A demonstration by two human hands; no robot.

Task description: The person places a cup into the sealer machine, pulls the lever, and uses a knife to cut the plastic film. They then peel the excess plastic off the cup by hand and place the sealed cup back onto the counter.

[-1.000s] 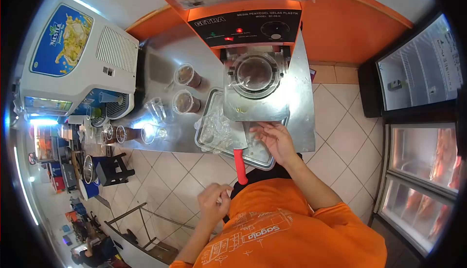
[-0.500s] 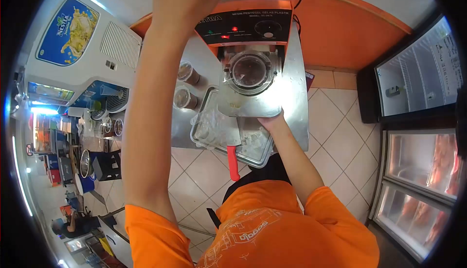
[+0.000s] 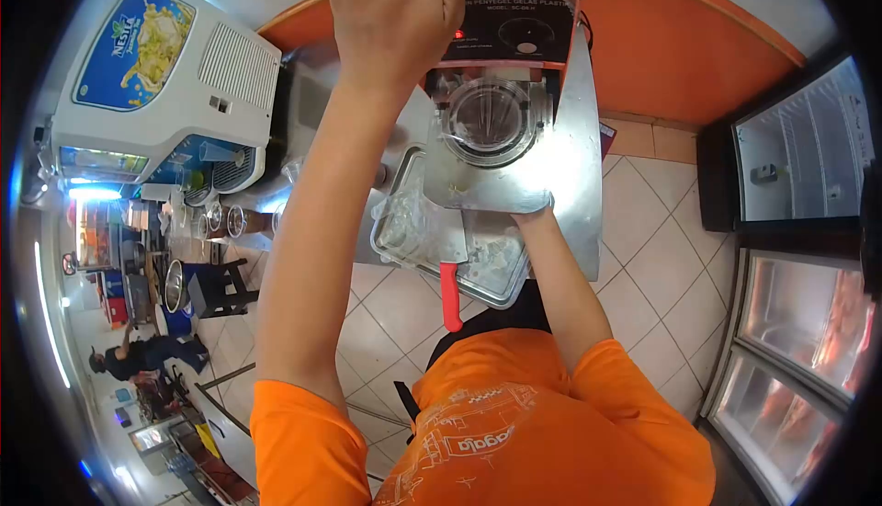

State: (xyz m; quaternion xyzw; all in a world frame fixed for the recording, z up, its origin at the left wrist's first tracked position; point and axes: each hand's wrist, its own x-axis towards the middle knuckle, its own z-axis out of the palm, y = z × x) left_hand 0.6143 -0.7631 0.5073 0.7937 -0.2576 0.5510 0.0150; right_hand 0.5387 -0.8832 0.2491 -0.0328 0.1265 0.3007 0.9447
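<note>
In front of me stands an orange and black cup sealing machine (image 3: pixel 510 28) with a red light lit. Its metal tray (image 3: pixel 487 186) is out towards me, and clear, creased film lies across its round cup holder (image 3: pixel 487 120). My left hand (image 3: pixel 395 10) is raised over the machine's left side; its fingers run past the top edge of view. My right hand (image 3: pixel 533 215) grips the front edge of the metal tray, most of its fingers hidden beneath. Below the tray, a red-handled knife (image 3: pixel 450 296) rests across a clear plastic container (image 3: pixel 501 295) with crumpled plastic inside.
A white drink dispenser (image 3: pixel 234 74) stands at left, near several cups (image 3: pixel 237 221) of dark drink. At right are a display fridge (image 3: pixel 799 170) and a lit freezer cabinet (image 3: pixel 790 322). Another person (image 3: pixel 138 354) is in the far left background.
My view has shifted, so the machine sits farther right and my left hand shows more. My left forearm now covers the two cups beside the machine. My right hand stays at the tray.
</note>
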